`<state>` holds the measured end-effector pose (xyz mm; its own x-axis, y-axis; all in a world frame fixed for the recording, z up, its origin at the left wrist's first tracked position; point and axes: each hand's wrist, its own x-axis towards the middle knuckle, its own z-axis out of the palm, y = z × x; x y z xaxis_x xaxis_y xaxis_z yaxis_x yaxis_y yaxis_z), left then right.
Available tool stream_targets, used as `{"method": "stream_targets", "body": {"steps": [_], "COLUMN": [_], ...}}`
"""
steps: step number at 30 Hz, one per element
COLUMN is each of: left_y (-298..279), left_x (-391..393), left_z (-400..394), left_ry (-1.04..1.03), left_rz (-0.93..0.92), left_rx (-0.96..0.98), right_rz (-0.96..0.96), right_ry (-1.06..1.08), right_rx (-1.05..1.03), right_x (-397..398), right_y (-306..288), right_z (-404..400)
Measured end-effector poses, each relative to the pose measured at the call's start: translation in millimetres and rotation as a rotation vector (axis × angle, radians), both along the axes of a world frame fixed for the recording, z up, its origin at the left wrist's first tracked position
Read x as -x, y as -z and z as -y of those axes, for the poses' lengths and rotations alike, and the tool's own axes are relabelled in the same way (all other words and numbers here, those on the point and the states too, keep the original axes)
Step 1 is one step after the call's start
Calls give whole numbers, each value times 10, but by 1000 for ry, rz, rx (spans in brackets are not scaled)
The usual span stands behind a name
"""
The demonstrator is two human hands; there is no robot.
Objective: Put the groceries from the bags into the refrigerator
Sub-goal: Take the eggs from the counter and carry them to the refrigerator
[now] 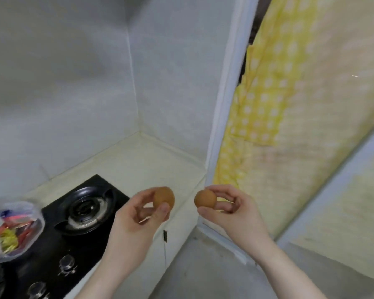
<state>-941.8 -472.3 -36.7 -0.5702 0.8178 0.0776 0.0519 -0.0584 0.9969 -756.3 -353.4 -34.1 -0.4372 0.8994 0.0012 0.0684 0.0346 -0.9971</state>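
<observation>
Hands each pinch one brown egg: left hand [143, 209] holds left egg [163, 198], right hand [229, 207] right egg [205, 198].

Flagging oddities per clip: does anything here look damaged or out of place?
Yes: the yellow dotted covering on the right-hand surface is torn and peeling at its edge. A plastic bag sits on the stove.

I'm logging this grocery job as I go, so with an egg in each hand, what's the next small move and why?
Probably carry both eggs to the right, toward the yellow-covered panel, which may be the refrigerator. The left hand pinches one brown egg and the right hand pinches another, so neither hand is free, and no open fridge shelf shows in this view. A door might need opening first.
</observation>
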Motion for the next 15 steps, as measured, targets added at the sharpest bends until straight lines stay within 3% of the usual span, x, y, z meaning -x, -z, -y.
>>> {"method": "stream_targets", "body": {"steps": [15], "left_y": [-434], "left_x": [-2478], "left_z": [-2616], "left_ry": [878], "left_rz": [-15], "left_rx": [-128], "right_rz": [-35], "right_ry": [896], "right_rx": [-180], "right_x": [-2750], "right_y": [-447], "right_z": [-510]}}
